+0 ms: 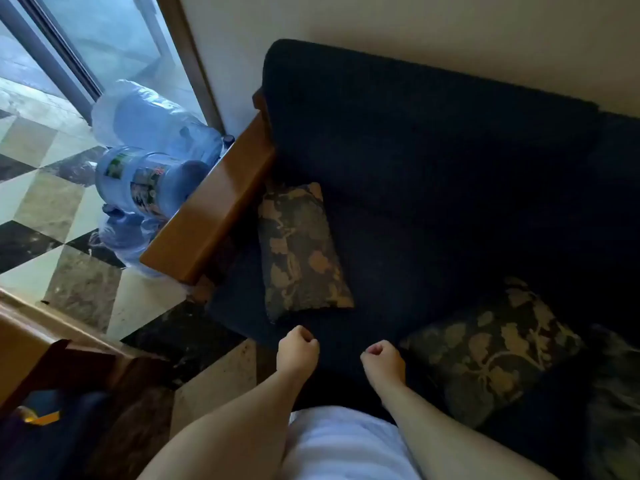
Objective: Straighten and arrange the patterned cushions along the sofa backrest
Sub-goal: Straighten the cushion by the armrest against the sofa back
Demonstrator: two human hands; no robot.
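Standing left of frame beside the wooden armrest (211,206), blue water jugs (149,181) rest on checkered floor tiles (41,202). Two patterned cushions (301,251) lie flat on the dark sofa (433,150). Left hand (298,351) and right hand (382,360) hover with fingers curled, holding nothing.

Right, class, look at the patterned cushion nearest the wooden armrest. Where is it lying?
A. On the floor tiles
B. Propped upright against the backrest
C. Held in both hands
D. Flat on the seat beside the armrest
D: the cushion lies flat on the dark seat next to the wooden armrest, clear of the backrest, and both hands, left and right, are closed and empty.
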